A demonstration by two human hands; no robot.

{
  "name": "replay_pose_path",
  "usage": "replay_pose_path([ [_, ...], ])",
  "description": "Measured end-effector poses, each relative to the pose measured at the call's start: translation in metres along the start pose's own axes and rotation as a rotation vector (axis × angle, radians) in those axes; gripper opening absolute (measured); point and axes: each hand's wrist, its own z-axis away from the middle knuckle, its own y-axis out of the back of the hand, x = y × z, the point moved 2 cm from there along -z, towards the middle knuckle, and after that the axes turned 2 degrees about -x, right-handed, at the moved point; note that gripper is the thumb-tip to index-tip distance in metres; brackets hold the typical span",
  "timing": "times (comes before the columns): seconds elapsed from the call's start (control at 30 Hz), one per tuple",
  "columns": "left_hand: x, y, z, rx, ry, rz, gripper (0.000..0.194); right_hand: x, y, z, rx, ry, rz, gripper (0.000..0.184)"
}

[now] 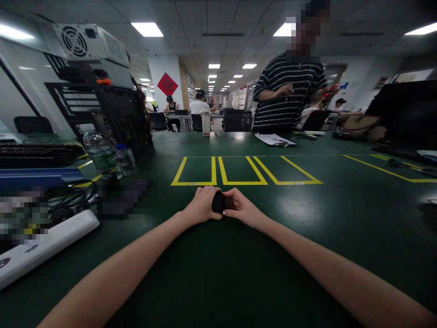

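Left hand (204, 203) and right hand (243, 208), fingers gripping a small black object (217, 203) over the green surface (221, 278); apparently two-handed handling, calling for a steady hold

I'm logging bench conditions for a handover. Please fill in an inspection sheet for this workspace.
Surface: green table, marked with yellow tape.
Job's things: small dark object, partly hidden by the hands.
Clutter: at left, plastic bottles and a long white bar; at the far side, a clipboard with papers.
Hands: left hand wraps the object; right hand holds its right side.
Cables: dark cables at left, beyond the bar.
Surroundings: person in striped shirt across the table; seated people farther back.
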Motion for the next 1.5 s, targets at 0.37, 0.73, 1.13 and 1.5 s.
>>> replay_pose_path([
  [0.37,0.001,0.001,0.0,0.002,0.003,0.027,0.062,-0.003,0.0,0.001,0.071,-0.075,0.061,0.034],
  [0.73,0.0,0.0,0.0,0.013,-0.015,-0.001,0.063,-0.009,-0.003,0.001,0.043,-0.046,0.001,0.03],
  [1.13,-0.001,-0.002,0.0,0.024,-0.011,-0.008,0.063,0.002,0.002,-0.002,0.029,-0.042,0.023,0.034],
  [1.5,0.004,0.003,0.001,0.007,-0.014,0.034,0.07,0.0,0.0,0.0,0.068,-0.022,0.032,0.022],
])
